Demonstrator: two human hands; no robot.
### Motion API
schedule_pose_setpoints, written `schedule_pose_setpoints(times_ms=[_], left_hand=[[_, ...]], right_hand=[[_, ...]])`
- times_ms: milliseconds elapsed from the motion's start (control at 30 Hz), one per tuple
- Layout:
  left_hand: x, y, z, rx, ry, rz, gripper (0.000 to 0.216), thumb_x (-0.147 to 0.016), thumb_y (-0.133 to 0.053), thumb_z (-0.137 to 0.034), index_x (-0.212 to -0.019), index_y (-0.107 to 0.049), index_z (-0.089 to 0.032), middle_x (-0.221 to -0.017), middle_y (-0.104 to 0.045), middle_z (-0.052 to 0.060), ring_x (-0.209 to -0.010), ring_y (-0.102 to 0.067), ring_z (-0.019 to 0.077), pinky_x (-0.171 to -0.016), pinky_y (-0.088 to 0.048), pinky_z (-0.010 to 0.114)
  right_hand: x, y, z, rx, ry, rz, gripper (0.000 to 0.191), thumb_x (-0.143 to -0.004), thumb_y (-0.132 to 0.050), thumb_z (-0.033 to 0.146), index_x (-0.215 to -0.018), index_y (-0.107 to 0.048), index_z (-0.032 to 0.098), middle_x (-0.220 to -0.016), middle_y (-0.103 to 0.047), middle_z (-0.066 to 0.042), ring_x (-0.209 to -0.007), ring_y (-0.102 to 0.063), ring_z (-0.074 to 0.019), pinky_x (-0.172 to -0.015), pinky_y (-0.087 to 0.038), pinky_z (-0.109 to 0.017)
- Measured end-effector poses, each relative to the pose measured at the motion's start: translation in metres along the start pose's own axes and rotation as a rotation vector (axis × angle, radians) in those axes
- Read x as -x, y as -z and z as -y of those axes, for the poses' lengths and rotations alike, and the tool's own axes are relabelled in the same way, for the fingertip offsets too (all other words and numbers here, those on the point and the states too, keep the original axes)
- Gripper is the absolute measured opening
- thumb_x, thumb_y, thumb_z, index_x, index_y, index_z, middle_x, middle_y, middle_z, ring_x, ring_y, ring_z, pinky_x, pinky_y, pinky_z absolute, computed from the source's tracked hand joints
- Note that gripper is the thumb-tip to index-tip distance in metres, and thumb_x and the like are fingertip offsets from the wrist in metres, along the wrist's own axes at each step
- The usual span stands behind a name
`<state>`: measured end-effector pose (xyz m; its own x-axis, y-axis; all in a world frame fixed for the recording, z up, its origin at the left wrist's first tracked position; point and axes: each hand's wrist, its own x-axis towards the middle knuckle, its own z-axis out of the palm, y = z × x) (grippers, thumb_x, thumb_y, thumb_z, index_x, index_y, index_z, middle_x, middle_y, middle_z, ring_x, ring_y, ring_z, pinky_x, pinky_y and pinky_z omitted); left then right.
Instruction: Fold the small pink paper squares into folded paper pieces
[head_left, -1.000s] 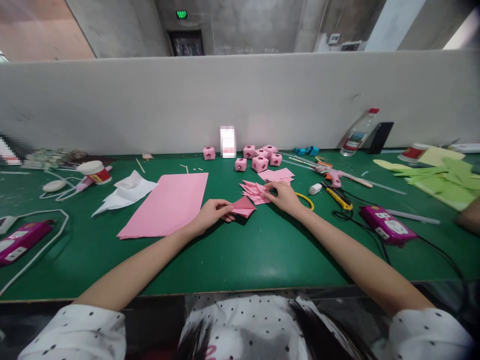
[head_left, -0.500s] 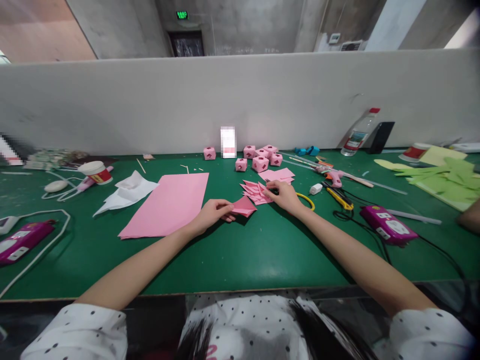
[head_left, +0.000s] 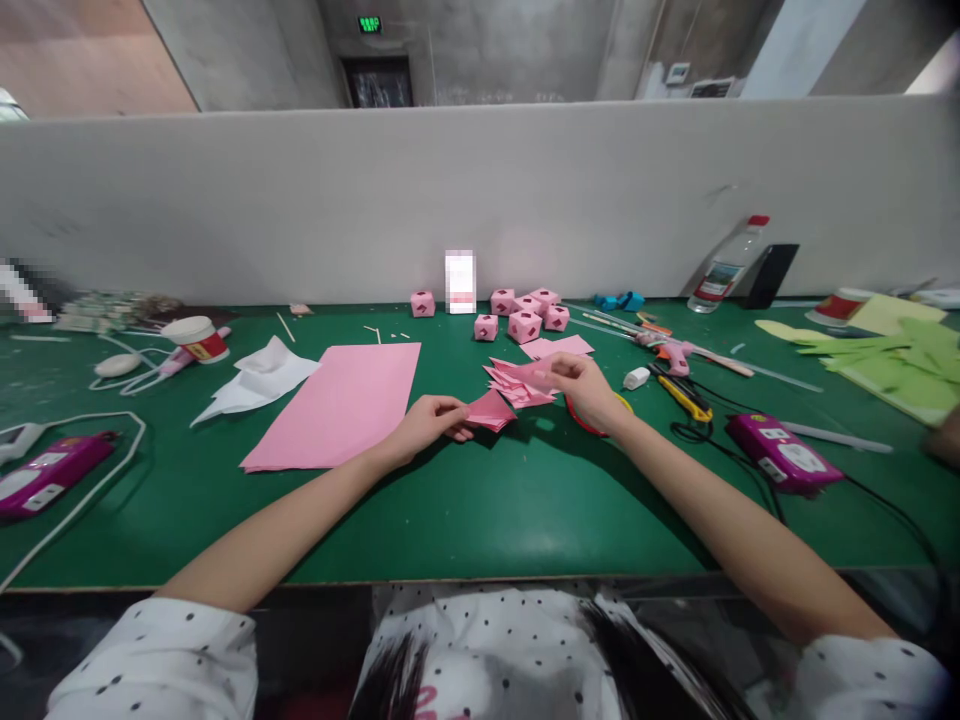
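Between the fingers of my left hand [head_left: 435, 420] is a small stack of folded pink paper pieces [head_left: 491, 411], held just above the green table. To its right, my right hand [head_left: 583, 390] pinches a single folded pink paper piece [head_left: 535, 374] by its edge, raised over a loose pile of folded pink pieces [head_left: 517, 392]. Flat pink paper squares [head_left: 559, 346] lie behind the pile. Partly hidden by my right hand are the red and yellow handles [head_left: 589, 418] of what look like scissors.
Several folded pink paper cubes [head_left: 524, 326] stand at the back beside an upright phone [head_left: 460, 282]. Large pink sheets [head_left: 337, 405] and a white tissue [head_left: 259, 378] lie left. A yellow cutter [head_left: 684, 395], glue gun [head_left: 675, 355], purple power strip [head_left: 784, 452] and bottle [head_left: 727, 268] are right.
My right hand has lifted slightly and moved right from the pile, with a pink paper piece now in its fingers. My left hand keeps hold of its stack in about the same place.
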<state>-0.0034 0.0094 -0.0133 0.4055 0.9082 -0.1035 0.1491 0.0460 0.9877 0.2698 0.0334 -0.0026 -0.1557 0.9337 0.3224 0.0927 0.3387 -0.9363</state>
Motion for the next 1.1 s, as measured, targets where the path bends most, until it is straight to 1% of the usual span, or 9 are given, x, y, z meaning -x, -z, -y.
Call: schedule_pose_setpoints(times_ms=[67, 133, 233, 333, 533, 667, 900, 1000, 1100], left_hand=[[0.000, 0.000, 0.001, 0.004, 0.001, 0.002, 0.040, -0.075, -0.075, -0.048, -0.088, -0.069, -0.010, -0.080, -0.073, 0.009, -0.072, -0.071, 0.0175, -0.071, -0.055, 0.028], [-0.001, 0.001, 0.001, 0.004, 0.005, 0.003, 0.041, -0.075, -0.075, -0.048, -0.089, -0.069, -0.010, -0.080, -0.074, 0.009, -0.072, -0.071, 0.0172, -0.071, -0.056, 0.028], [-0.001, 0.000, 0.002, -0.004, -0.004, 0.011, 0.043, -0.076, -0.074, -0.049, -0.093, -0.069, -0.010, -0.086, -0.075, 0.010, -0.074, -0.071, 0.0170, -0.073, -0.056, 0.027], [-0.001, 0.000, 0.002, 0.001, -0.013, 0.009, 0.046, -0.077, -0.071, -0.052, -0.095, -0.069, -0.009, -0.085, -0.075, 0.011, -0.074, -0.071, 0.0175, -0.072, -0.056, 0.027], [-0.001, -0.001, 0.001, 0.010, -0.013, 0.003, 0.050, -0.078, -0.068, -0.057, -0.093, -0.069, -0.009, -0.084, -0.074, 0.011, -0.073, -0.071, 0.0180, -0.070, -0.055, 0.028], [-0.001, 0.001, 0.003, -0.062, -0.041, 0.033, 0.048, -0.075, -0.073, -0.053, -0.097, -0.070, -0.011, -0.085, -0.074, 0.010, -0.076, -0.071, 0.0185, -0.072, -0.055, 0.029], [0.001, 0.001, 0.003, -0.100, -0.046, 0.036, 0.049, -0.074, -0.075, -0.050, -0.104, -0.071, -0.012, -0.087, -0.075, 0.010, -0.075, -0.070, 0.0186, -0.074, -0.055, 0.031], [0.002, 0.000, -0.001, -0.117, -0.036, 0.030, 0.050, -0.073, -0.076, -0.049, -0.105, -0.071, -0.011, -0.086, -0.076, 0.011, -0.074, -0.069, 0.0182, -0.074, -0.055, 0.031], [0.003, -0.001, -0.002, -0.114, -0.029, 0.027, 0.051, -0.072, -0.077, -0.048, -0.105, -0.070, -0.010, -0.087, -0.076, 0.012, -0.074, -0.069, 0.0182, -0.073, -0.055, 0.031]], right_hand=[[0.008, -0.012, 0.004, 0.015, -0.041, 0.113, 0.028, -0.070, -0.077, 0.044, -0.079, -0.069, 0.019, -0.072, -0.068, 0.000, -0.064, -0.060, -0.0136, -0.062, -0.047, -0.026], [0.014, -0.025, 0.003, 0.124, -0.036, 0.200, 0.029, -0.070, -0.077, 0.045, -0.081, -0.072, 0.018, -0.076, -0.069, -0.002, -0.064, -0.059, -0.0140, -0.060, -0.046, -0.027], [0.018, -0.037, -0.002, 0.333, 0.076, 0.145, 0.019, -0.077, -0.072, 0.038, -0.083, -0.074, 0.019, -0.082, -0.071, -0.003, -0.071, -0.061, -0.0159, -0.067, -0.047, -0.029], [0.019, -0.041, -0.003, 0.433, 0.190, 0.119, 0.009, -0.081, -0.069, 0.028, -0.084, -0.074, 0.020, -0.085, -0.071, -0.004, -0.080, -0.063, -0.0182, -0.074, -0.048, -0.031], [0.019, -0.043, 0.001, 0.607, 0.388, 0.139, 0.004, -0.084, -0.070, 0.026, -0.083, -0.071, 0.022, -0.086, -0.068, -0.005, -0.089, -0.060, -0.0221, -0.083, -0.046, -0.036], [0.018, -0.049, 0.000, 0.643, 0.427, 0.096, 0.006, -0.084, -0.069, 0.028, -0.083, -0.067, 0.023, -0.083, -0.066, -0.004, -0.084, -0.058, -0.0226, -0.079, -0.045, -0.036], [0.015, -0.052, -0.003, 0.675, 0.487, 0.146, 0.007, -0.085, -0.069, 0.029, -0.081, -0.066, 0.024, -0.081, -0.069, -0.003, -0.085, -0.056, -0.0227, -0.083, -0.042, -0.038], [0.014, -0.053, -0.007, 0.704, 0.487, 0.113, 0.010, -0.086, -0.068, 0.031, -0.083, -0.064, 0.023, -0.082, -0.068, -0.003, -0.086, -0.056, -0.0230, -0.081, -0.041, -0.037], [0.015, -0.055, -0.008, 0.684, 0.465, 0.040, 0.018, -0.085, -0.070, 0.038, -0.083, -0.060, 0.022, -0.082, -0.066, -0.003, -0.082, -0.056, -0.0224, -0.079, -0.042, -0.037]])
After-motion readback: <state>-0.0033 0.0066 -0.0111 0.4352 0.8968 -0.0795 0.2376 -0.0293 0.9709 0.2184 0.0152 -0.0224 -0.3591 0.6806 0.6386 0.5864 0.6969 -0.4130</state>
